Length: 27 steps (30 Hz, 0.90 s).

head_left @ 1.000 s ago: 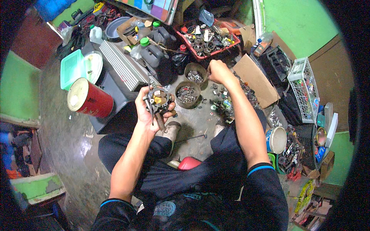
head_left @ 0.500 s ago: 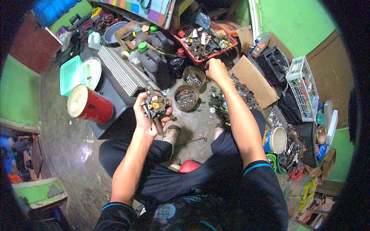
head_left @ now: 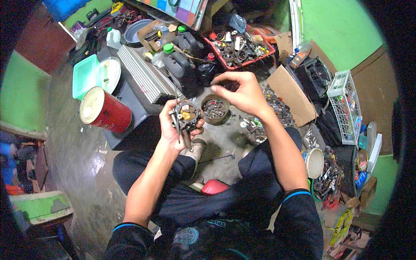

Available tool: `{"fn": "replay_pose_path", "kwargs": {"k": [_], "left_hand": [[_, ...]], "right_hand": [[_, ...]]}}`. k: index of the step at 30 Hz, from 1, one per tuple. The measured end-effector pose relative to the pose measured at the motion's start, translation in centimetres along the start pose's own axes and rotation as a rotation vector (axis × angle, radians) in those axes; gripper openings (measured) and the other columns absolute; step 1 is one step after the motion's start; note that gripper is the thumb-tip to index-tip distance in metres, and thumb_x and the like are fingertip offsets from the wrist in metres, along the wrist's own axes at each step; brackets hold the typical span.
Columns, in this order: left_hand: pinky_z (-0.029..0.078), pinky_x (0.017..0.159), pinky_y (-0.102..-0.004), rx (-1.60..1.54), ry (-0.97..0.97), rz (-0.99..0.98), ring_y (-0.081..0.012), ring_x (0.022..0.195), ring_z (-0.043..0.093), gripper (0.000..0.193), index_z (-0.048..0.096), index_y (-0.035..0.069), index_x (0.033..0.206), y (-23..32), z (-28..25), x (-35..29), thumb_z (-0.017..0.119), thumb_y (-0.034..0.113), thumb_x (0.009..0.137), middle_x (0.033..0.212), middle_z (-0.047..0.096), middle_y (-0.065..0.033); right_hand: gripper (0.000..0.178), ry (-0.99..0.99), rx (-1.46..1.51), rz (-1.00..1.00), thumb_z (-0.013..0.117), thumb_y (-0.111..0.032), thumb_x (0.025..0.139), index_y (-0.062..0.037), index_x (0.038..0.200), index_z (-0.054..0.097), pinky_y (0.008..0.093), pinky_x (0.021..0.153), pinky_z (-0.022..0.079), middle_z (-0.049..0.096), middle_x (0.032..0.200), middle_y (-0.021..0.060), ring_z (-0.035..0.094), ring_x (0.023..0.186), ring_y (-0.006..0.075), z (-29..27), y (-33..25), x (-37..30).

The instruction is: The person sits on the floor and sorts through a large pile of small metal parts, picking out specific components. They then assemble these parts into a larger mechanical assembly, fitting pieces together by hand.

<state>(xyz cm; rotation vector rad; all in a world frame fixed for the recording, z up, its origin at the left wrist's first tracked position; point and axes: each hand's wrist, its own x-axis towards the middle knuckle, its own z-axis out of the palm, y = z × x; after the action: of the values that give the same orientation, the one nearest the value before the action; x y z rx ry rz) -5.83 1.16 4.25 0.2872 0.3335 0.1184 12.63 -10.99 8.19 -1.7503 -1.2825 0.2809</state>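
Observation:
My left hand (head_left: 168,132) is wrapped round a round, greasy metal machine part (head_left: 188,115) with a yellowish piece in its middle. A coil spring (head_left: 186,139) hangs from the part's lower side, and a thin rod sticks up from it. My right hand (head_left: 243,92) hovers over the bins of small parts, thumb and forefinger tips nearly together; whatever is between them is too small to make out. Just below those fingertips stands a round tub (head_left: 226,120) of small metal bits. A second tub behind it is mostly hidden by my right hand.
A red crate (head_left: 234,66) heaped with parts stands at the back. Loose parts (head_left: 277,108) lie by a cardboard sheet (head_left: 291,96) on the right. On the left are a red can (head_left: 112,115), a green container (head_left: 84,80) and dark jugs (head_left: 177,63).
My right hand has come back from near the red crate toward the tubs, moving left and nearer. My left hand still holds the machine part, slightly further right. The whole view has shifted a little.

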Motion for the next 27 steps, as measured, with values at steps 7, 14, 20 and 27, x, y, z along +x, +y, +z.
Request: {"fn": "replay_pose_path", "kwargs": {"k": [7,14,20,27], "left_hand": [[0.046,0.045,-0.0331,0.103,0.051,0.049,-0.0266,0.063,0.062,0.045,0.061,0.005,0.094,-0.2,0.3,0.0,0.047,0.047,0.084,0.08,0.064,-0.0127],[0.05,0.049,-0.0333,0.281,0.144,0.173,-0.023,0.06,0.064,0.047,0.063,0.004,0.094,-1.0,0.3,0.3,0.047,0.048,0.085,0.075,0.066,-0.0097],[0.057,0.063,-0.0365,0.257,0.083,0.11,-0.0201,0.067,0.065,0.035,0.061,0.009,0.094,-0.8,0.0,0.1,0.049,0.041,0.086,0.078,0.065,-0.0063],[0.057,0.062,-0.0376,0.299,0.106,0.108,-0.0201,0.067,0.065,0.036,0.061,0.009,0.096,-0.9,-0.2,0.3,0.048,0.04,0.087,0.079,0.065,-0.007]], "right_hand": [[0.022,-0.12,0.166,-0.241,0.073,-0.013,0.079,-0.0007,0.097,0.069,0.0313,0.078,0.049,0.067,0.09,0.0111,0.064,0.085,0.0198,0.5,-3.8,-1.3],[0.022,-0.257,0.128,-0.047,0.07,-0.018,0.083,-0.0004,0.097,0.069,0.0332,0.079,0.048,0.067,0.091,0.0104,0.063,0.086,0.0205,1.6,-3.3,-1.7],[0.026,-0.219,0.163,-0.02,0.073,-0.026,0.08,-0.0016,0.088,0.071,0.0331,0.071,0.049,0.069,0.082,0.0107,0.064,0.077,0.0196,1.8,-2.8,-1.5],[0.024,-0.236,0.284,0.111,0.073,-0.024,0.078,-0.0014,0.085,0.072,0.0309,0.062,0.048,0.069,0.075,0.01,0.062,0.067,0.0131,1.8,-2.6,-1.6]]}}
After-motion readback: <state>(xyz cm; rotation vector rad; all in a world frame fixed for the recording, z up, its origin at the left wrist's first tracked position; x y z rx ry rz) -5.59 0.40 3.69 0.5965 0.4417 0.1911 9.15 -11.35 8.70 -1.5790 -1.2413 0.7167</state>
